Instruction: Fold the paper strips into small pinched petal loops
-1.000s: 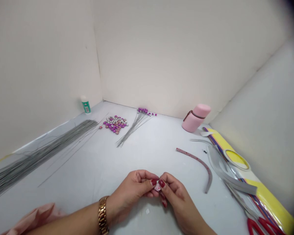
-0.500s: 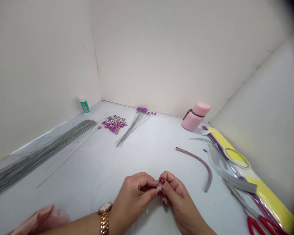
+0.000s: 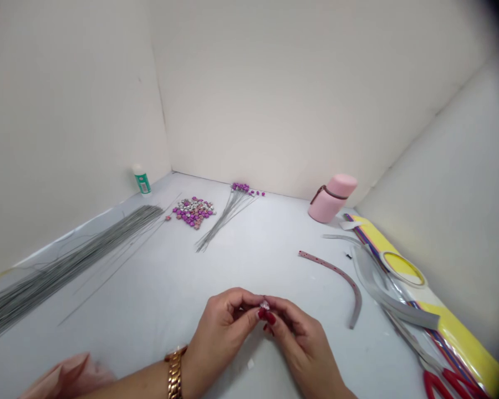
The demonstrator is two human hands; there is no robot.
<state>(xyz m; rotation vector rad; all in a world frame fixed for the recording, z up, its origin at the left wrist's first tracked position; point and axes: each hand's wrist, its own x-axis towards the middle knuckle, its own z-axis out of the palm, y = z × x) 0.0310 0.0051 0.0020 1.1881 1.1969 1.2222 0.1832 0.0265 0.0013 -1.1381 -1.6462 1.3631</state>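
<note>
A small pinkish-white folded paper star (image 3: 265,305) is pinched between both hands above the near part of the table, mostly covered by fingertips. My left hand (image 3: 228,327), with a gold watch at the wrist, closes thumb and forefinger on its left side. From the right, my right hand (image 3: 303,335) grips it the same way, the two thumbs meeting in front. A tiny white paper scrap (image 3: 250,364) lies on the table below the hands. To the right of my right hand, a curved pink paper strip with red dots (image 3: 336,270) lies flat.
Thin grey wires (image 3: 79,257) lie along the left, near a pile of small folded stars (image 3: 194,212). Purple-tipped wires (image 3: 228,213), a glue bottle (image 3: 142,180) and a pink flask (image 3: 331,198) are farther back. Red-handled scissors (image 3: 436,368) and tape (image 3: 403,270) are right.
Both hands have shifted slightly left and up with the paper star. My right fingers have come closer against my left, and the thumbs now meet in front of it.
</note>
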